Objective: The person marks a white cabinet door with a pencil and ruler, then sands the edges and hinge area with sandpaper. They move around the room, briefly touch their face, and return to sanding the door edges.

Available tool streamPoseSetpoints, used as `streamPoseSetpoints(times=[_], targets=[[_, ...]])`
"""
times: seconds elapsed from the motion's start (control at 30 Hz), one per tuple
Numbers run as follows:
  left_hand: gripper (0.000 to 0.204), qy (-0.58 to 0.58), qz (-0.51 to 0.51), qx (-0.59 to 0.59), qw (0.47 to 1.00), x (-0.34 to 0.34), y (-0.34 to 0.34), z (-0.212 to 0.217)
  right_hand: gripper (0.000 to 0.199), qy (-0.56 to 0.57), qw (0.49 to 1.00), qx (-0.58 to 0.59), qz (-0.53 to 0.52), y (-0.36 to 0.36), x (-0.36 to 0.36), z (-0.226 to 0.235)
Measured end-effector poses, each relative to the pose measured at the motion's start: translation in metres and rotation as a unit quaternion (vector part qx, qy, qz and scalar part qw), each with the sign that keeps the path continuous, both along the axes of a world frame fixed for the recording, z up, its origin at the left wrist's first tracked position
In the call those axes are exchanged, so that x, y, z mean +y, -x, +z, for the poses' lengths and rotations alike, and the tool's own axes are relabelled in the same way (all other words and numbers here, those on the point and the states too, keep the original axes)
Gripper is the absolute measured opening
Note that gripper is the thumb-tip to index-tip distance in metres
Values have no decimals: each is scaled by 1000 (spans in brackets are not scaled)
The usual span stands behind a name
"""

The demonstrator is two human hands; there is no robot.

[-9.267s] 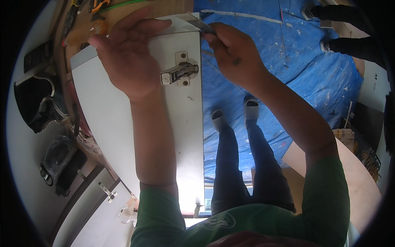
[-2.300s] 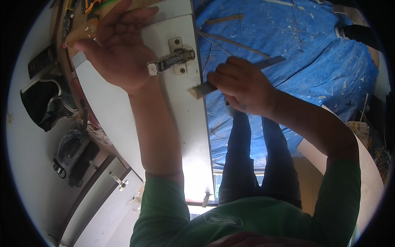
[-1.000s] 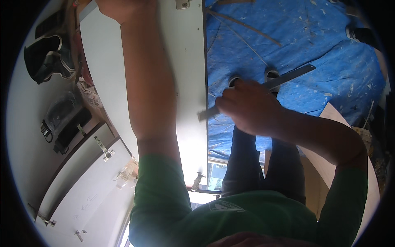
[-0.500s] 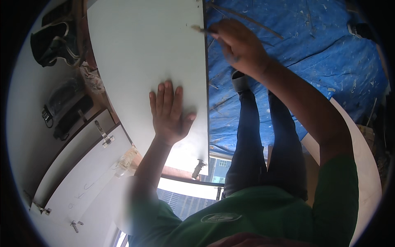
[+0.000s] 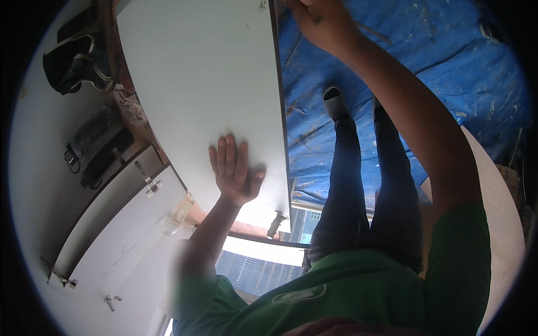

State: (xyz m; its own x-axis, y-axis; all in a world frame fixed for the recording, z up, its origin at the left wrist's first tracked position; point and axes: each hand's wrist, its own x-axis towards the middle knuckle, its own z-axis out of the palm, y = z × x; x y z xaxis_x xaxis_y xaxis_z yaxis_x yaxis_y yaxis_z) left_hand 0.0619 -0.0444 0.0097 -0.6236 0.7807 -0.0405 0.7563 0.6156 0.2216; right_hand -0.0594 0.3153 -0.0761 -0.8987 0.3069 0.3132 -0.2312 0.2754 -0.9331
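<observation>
Right of white panel (image 5: 196, 73): right hand (image 5: 325, 23) moved farther, grip cropped, can't tell. Left hand (image 5: 235, 182) still flat on panel, grip apart.

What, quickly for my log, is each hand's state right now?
Left hand: open, palm down on the white cabinet door.
Right hand: cannot be told; the picture's top edge cuts it off.

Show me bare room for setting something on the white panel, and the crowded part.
On the panel, the broad stretch beyond the left hand, between the long edges, is bare but for small marks. Crowded: the near end, where that hand lies flat and a hinge sits by the right corner.
</observation>
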Motion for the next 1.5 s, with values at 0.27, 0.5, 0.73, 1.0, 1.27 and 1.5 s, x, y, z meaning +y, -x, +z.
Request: streamPoseSetpoints(times=[0.27, 0.5, 0.73, 1.0, 1.27, 1.5], targets=[[70, 13, 4, -2, 1000, -4, -3, 0, 35, -123, 966, -47, 224, -173, -78, 7], [69, 16, 3, 11, 1000, -2, -3, 2, 10, -133, 990, -33, 16, -67, -18, 22], [67, -1, 5, 19, 1000, 0, -2, -1, 10, -275, 951, -131, 63, -29, 6, 39], [64, 11, 27, -10, 1000, 0, -3, 3, 18, -293, 869, -139, 374, -200, -78, 83], [63, 17, 41, 0, 999, -1, -7, 7, 19, -162, 968, -181, 69, -80, -2, 46], [61, 12, 46, 1, 999, -3, -7, 6, 20, -179, 977, -76, 90, -50, -11, 8]])
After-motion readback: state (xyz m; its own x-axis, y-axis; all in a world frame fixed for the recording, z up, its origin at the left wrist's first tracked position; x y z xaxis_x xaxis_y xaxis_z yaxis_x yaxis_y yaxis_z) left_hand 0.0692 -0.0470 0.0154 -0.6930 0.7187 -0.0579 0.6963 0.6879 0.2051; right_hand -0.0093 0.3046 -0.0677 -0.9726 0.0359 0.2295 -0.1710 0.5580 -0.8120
